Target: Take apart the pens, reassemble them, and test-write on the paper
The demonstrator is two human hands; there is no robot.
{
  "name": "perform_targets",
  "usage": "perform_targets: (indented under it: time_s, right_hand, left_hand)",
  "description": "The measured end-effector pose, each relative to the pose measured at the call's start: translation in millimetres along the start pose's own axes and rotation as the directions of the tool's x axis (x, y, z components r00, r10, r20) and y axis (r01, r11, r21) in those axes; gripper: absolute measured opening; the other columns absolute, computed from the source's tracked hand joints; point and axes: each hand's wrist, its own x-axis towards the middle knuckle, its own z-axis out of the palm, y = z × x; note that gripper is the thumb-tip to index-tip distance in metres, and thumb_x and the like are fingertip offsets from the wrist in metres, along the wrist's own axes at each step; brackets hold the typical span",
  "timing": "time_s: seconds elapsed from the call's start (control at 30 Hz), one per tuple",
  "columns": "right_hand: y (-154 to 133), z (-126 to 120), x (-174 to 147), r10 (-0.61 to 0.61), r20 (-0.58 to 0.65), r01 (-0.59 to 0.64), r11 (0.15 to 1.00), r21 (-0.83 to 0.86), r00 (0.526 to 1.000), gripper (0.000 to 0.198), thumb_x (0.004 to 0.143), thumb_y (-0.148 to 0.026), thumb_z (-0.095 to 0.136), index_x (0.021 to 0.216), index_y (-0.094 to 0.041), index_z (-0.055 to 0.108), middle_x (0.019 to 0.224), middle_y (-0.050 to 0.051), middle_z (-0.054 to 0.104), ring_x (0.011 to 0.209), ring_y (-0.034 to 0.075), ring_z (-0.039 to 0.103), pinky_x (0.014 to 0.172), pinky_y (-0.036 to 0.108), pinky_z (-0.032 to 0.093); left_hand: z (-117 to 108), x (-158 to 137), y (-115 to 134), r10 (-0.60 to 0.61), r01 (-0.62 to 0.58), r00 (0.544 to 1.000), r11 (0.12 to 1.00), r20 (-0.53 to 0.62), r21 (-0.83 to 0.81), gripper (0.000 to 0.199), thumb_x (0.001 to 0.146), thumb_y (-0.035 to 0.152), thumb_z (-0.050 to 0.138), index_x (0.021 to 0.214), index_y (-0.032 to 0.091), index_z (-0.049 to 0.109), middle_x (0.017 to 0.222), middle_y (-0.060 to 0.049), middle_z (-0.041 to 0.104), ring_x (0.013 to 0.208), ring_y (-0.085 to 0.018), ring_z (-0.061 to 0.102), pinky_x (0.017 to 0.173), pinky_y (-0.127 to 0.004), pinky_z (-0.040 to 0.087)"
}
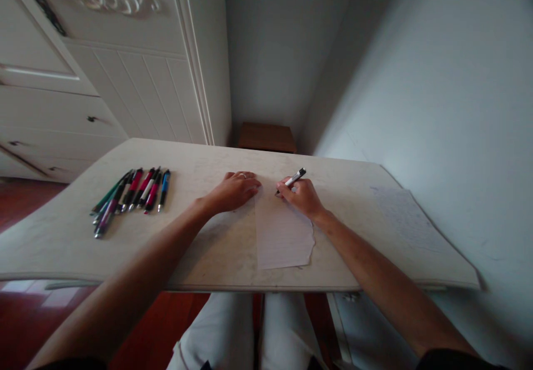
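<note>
My right hand (303, 196) is closed around a white pen (293, 179) with a dark top, its tip touching or just above a sheet of lined paper (283, 242). The sheet has a torn, ragged right edge. My left hand (237, 191), with a ring on one finger, lies flat on the table, its fingertips at the sheet's upper left edge. Any writing on the sheet is too faint to read.
On the left of the white table (216, 270) lie several pens (132, 189) in a row, red, green, purple and blue. A second sheet with writing (406, 217) lies at the right, near the wall. White cabinets (145, 81) and a brown wooden box-like piece (266, 136) stand beyond.
</note>
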Motion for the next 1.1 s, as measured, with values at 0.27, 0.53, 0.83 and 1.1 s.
perform_targets:
  time_s: [0.27, 0.53, 0.83, 1.1]
  right_hand:
    - [-3, -4, 0, 0.004, 0.066, -0.006, 0.999, 0.039, 0.998, 0.023, 0.085, -0.024, 0.057, 0.066, -0.018, 0.069, 0.065, 0.004, 0.072, 0.065, 0.018, 0.069, 0.063, 0.024, 0.048]
    - [0, -5, 0, -0.052, 0.062, 0.051, 0.998, 0.021, 0.997, 0.026, 0.084, -0.029, 0.056, 0.064, -0.019, 0.068, 0.062, 0.002, 0.070, 0.063, 0.017, 0.068, 0.063, 0.024, 0.046]
    - [1, -11, 1, -0.020, 0.008, 0.019, 0.999, 0.029, 1.000, 0.033, 0.086, -0.031, 0.052, 0.058, -0.018, 0.062, 0.053, 0.001, 0.064, 0.054, 0.014, 0.060, 0.057, 0.023, 0.041]
    - [5, -8, 2, -0.045, 0.031, 0.045, 0.999, 0.010, 0.998, 0.034, 0.088, -0.033, 0.052, 0.060, -0.017, 0.064, 0.057, 0.003, 0.067, 0.058, 0.016, 0.063, 0.060, 0.024, 0.042]
  left_hand:
    - [0, 0, 1, -0.003, 0.003, 1.000, 1.000, -0.005, -0.002, 0.037, 0.097, 0.035, 0.035, 0.119, 0.024, 0.064, 0.132, -0.010, 0.059, 0.126, -0.025, 0.050, 0.102, -0.044, 0.036]
    - [1, 0, -1, 0.003, -0.003, 1.000, 1.000, -0.003, 0.007, 0.038, 0.097, 0.036, 0.036, 0.120, 0.024, 0.063, 0.132, -0.010, 0.059, 0.127, -0.026, 0.049, 0.102, -0.045, 0.036]
    - [-1, 0, 0, 0.008, -0.008, 1.000, 1.000, 0.002, 0.007, 0.036, 0.097, 0.034, 0.036, 0.120, 0.024, 0.063, 0.132, -0.010, 0.058, 0.126, -0.025, 0.050, 0.101, -0.044, 0.036]
    - [-2, 0, 3, -0.001, 0.000, 1.000, 1.000, 0.007, 0.017, 0.035, 0.097, 0.033, 0.038, 0.120, 0.024, 0.063, 0.133, -0.010, 0.058, 0.127, -0.025, 0.049, 0.101, -0.044, 0.037]
